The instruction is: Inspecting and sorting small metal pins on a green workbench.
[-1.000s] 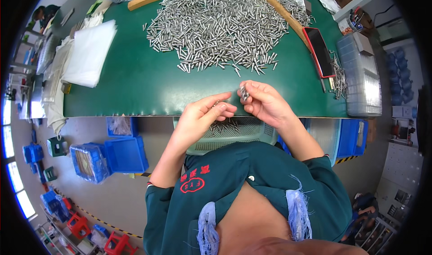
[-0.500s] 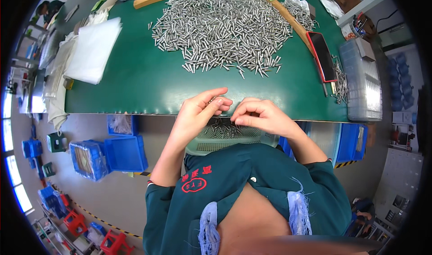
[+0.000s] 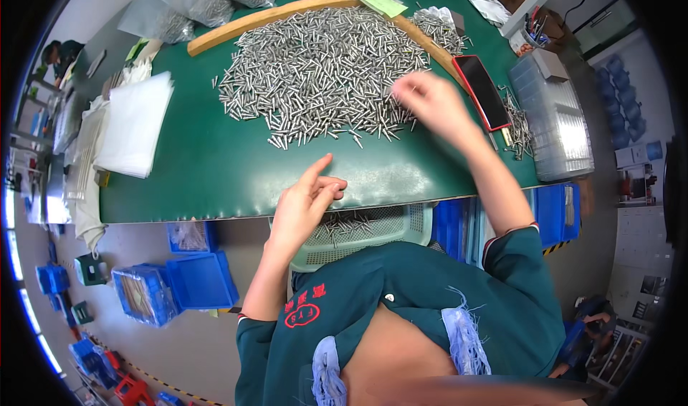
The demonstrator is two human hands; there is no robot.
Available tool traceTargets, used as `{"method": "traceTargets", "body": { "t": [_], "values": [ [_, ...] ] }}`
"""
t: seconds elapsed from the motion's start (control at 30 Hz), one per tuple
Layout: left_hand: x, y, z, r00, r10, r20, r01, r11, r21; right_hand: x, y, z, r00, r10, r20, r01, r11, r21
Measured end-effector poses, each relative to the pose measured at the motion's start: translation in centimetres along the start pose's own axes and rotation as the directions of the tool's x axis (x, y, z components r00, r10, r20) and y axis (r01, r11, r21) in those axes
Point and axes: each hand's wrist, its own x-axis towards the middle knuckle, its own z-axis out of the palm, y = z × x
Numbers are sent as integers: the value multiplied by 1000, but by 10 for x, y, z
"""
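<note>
A broad heap of small silvery metal pins (image 3: 315,69) covers the middle of the green table (image 3: 193,169). At the heap's right edge is my right hand (image 3: 430,103), slightly blurred, its fingertips drawn together; whatever they pinch is too small to make out. My left hand (image 3: 304,204) hovers by the table's front edge with the index finger stretched out. Its thumb and other fingers are curled together, hiding anything between them. Below the edge, by my lap, a pale green perforated basket (image 3: 412,227) holds more pins (image 3: 344,225).
A curved wooden strip (image 3: 272,20) borders the heap's far side. To the right lie a red-edged phone (image 3: 481,91), loose pins (image 3: 517,126) and clear plastic boxes (image 3: 555,119). White sheets (image 3: 135,126) lie at left; bags of pins (image 3: 190,5) stand behind. Blue crates (image 3: 201,277) sit on the floor.
My right hand has moved from beside my left hand, above the basket, forward and right to the heap. My left hand has shifted slightly left; the view has tilted a little.
</note>
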Motion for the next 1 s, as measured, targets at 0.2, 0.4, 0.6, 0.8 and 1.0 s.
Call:
{"method": "traceTargets", "body": {
  "t": [0.2,0.4,0.6,0.8,1.0],
  "values": [
    [8,-4,-4,999,-29,33,35,980,-193,80,113,-85,907,210,-365,-348,863,-367],
    [5,-8,-17,1000,5,30,4,951,-310,82,79,-78,956,68,-286,-113,983,-145],
    [20,1,-51,901,204,-383,-78,944,319,-18,-33,-19,952,-108,287,109,994,13],
    [36,12,-26,932,183,-312,116,667,736,-53,-49,33,975,-20,220,79,962,-261],
    [47,19,14,926,325,-195,-67,647,760,-49,-56,56,988,-22,150,62,961,-269]
  ]
}}
